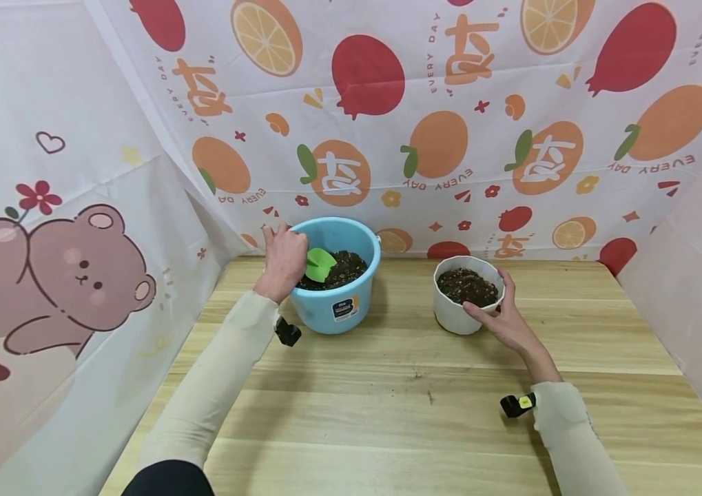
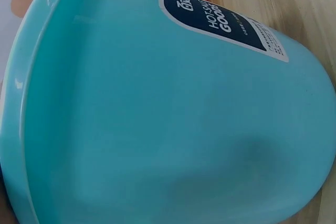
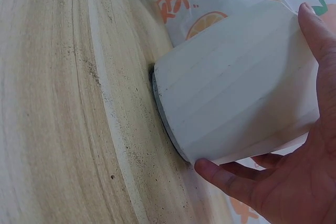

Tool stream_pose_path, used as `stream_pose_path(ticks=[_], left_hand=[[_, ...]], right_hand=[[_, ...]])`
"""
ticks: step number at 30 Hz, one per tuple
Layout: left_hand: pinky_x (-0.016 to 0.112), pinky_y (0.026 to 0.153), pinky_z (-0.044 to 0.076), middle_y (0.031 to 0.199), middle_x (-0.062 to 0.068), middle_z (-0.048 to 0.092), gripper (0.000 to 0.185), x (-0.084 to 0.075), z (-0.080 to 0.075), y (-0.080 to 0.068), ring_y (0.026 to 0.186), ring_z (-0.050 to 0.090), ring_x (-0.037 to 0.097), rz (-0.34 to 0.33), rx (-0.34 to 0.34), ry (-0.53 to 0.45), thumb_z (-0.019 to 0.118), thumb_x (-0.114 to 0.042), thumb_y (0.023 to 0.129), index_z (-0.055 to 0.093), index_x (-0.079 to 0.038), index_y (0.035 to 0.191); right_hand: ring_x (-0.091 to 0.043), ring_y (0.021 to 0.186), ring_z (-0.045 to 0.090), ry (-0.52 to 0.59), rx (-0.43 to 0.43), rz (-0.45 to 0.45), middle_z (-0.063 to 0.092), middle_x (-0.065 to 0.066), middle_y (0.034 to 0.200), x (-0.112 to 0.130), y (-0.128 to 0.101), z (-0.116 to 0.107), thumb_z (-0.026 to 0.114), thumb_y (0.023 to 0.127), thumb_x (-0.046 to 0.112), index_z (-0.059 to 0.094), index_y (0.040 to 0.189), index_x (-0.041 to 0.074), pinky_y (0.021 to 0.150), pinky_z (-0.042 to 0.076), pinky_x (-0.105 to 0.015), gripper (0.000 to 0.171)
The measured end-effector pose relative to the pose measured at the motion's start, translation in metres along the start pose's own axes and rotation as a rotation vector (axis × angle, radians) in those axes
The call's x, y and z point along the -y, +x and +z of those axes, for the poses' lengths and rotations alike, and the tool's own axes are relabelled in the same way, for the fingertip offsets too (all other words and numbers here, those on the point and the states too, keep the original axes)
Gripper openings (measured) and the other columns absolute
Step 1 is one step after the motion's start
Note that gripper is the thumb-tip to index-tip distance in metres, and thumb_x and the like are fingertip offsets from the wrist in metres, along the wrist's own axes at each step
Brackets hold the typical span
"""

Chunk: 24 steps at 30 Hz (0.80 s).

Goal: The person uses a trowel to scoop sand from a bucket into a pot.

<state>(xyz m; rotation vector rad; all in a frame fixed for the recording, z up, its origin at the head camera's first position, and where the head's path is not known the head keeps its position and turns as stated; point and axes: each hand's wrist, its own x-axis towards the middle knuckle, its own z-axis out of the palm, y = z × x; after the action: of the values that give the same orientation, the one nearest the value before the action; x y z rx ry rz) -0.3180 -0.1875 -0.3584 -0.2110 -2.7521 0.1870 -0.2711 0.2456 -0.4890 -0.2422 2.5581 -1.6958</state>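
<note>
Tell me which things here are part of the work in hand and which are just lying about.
In use:
- round blue plastic bucket with dark soil
- small green plastic scoop, gripped by the left hand over the bucket
- white ribbed pot filled with soil, held by the right hand

Just there:
- light wooden table
- fruit-print backdrop cloth
- bear-print cloth

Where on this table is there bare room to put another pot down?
The wooden table is bare across its near half, between the two forearms, and at its right end beyond the white pot. A narrower gap lies between the blue bucket and that pot. It is crowded where the left hand and right hand work.
</note>
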Motion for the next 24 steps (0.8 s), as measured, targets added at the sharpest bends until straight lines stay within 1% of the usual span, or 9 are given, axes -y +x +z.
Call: stream_pose_path(ticks=[7,13,16,24], left_hand=[[0.056,0.094,0.033,0.075,0.015,0.071,0.032,-0.0011,-0.0006,-0.0004,0.095,0.057,0.035,0.012,-0.017,-0.028,0.053,0.009,0.091,0.064,-0.006,0.065],[0.055,0.091,0.033,0.07,0.014,0.069,0.036,-0.0003,0.0003,-0.0006,0.092,0.058,0.035,0.012,-0.027,-0.049,0.054,0.007,0.092,0.061,-0.007,0.06],[0.055,0.091,0.034,0.07,0.014,0.069,0.035,0.0008,0.001,-0.0003,0.092,0.059,0.036,0.011,-0.022,-0.059,0.055,0.007,0.091,0.061,-0.008,0.06],[0.052,0.087,0.026,0.063,0.013,0.065,0.038,0.0011,0.0014,-0.0006,0.088,0.057,0.036,0.003,0.019,-0.109,0.056,0.01,0.088,0.06,-0.009,0.056]], right_hand=[[-0.046,0.155,0.012,-0.002,-0.006,-0.002,0.004,-0.02,0.167,-0.0001,0.0006,-0.0006,0.069,0.094,0.041,-0.018,0.157,0.038,0.119,0.019,-0.07,0.108],[-0.045,0.155,0.013,-0.003,-0.007,-0.003,0.005,-0.021,0.167,0.0014,-0.0011,0.0004,0.069,0.094,0.039,-0.018,0.158,0.035,0.12,0.019,-0.069,0.109],[-0.045,0.155,0.013,0.001,-0.007,-0.003,0.005,-0.021,0.167,0.0015,-0.0017,0.0012,0.069,0.094,0.038,-0.019,0.158,0.034,0.12,0.018,-0.068,0.109],[-0.043,0.155,0.014,0.004,-0.008,-0.011,0.007,-0.022,0.167,-0.0002,-0.0009,0.0009,0.069,0.095,0.039,-0.017,0.158,0.037,0.121,0.019,-0.067,0.107]])
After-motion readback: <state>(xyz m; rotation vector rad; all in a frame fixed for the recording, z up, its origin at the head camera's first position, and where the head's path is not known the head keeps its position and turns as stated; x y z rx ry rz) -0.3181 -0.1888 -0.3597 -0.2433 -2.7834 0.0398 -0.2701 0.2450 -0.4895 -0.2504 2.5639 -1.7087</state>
